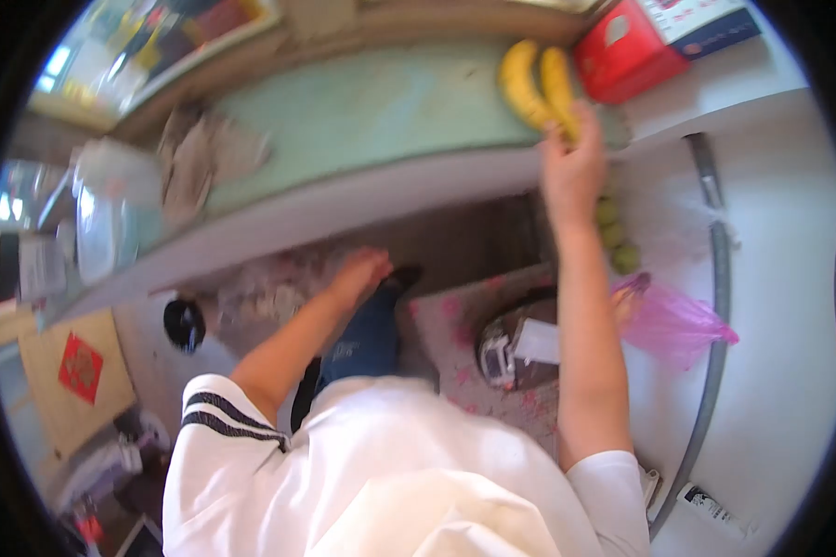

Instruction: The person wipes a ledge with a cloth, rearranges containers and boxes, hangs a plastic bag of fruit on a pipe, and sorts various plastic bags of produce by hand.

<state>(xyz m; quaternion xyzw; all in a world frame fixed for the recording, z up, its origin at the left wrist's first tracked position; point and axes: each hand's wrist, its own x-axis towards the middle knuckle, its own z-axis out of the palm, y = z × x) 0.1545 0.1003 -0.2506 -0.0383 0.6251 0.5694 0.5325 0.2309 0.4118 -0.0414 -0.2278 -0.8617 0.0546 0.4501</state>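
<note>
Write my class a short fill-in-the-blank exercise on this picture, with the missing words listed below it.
1. The right hand holds two yellow ____.
2. The box nearest that hand is coloured ____.
3. The crumpled cloth lies towards the ____ end of the green ledge.
4. The white shirt has dark ____ on its left sleeve.

Missing words: bananas; red; left; stripes

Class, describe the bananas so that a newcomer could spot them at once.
Find the long green ledge across the top of the view. Near its right end, beside the red box, the right hand holds two curved bananas by one end. Their bright yellow sets them apart from the box and the greyish cloth.
</note>
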